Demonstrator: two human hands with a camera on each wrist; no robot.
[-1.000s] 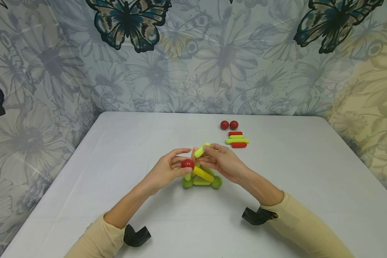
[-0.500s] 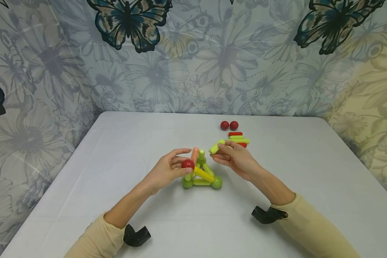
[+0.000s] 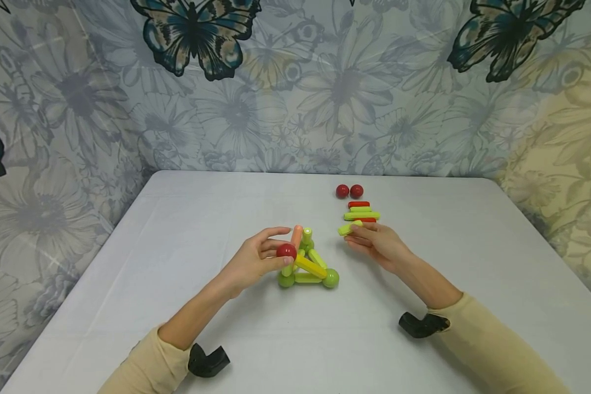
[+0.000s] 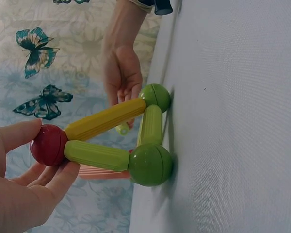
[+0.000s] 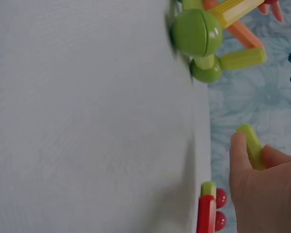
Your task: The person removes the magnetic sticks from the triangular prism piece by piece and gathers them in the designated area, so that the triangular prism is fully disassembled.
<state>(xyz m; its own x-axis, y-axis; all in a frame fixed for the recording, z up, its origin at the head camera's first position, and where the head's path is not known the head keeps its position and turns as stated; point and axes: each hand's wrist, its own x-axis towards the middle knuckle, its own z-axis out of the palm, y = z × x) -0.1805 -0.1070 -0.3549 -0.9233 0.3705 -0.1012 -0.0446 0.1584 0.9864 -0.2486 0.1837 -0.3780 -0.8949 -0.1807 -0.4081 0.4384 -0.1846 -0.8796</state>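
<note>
My left hand [image 3: 253, 258] grips a red ball [image 4: 48, 145] between thumb and fingers. This ball tops a ball-and-rod toy frame: a yellow rod [image 4: 105, 119] and a light green rod [image 4: 97, 155] slope from it to green balls [image 4: 150, 164] on the table. An orange rod [image 3: 297, 236] and another green rod [image 3: 307, 236] stand up at the frame's back, the green one with its upper end free. To the right of the frame, my right hand [image 3: 381, 245] pinches a short yellow-green rod [image 3: 349, 227] above the table, beside the loose rods.
Behind my right hand, several loose red and yellow-green rods [image 3: 361, 216] lie in a stack of rows. Two red balls [image 3: 349, 191] sit beyond them near the far edge of the white table [image 3: 216, 208]. Butterfly-patterned cloth [image 3: 325, 109] hangs behind.
My right hand has drawn away from the frame to the right with the short yellow-green rod, towards the loose rods. My left hand stays on the red ball.
</note>
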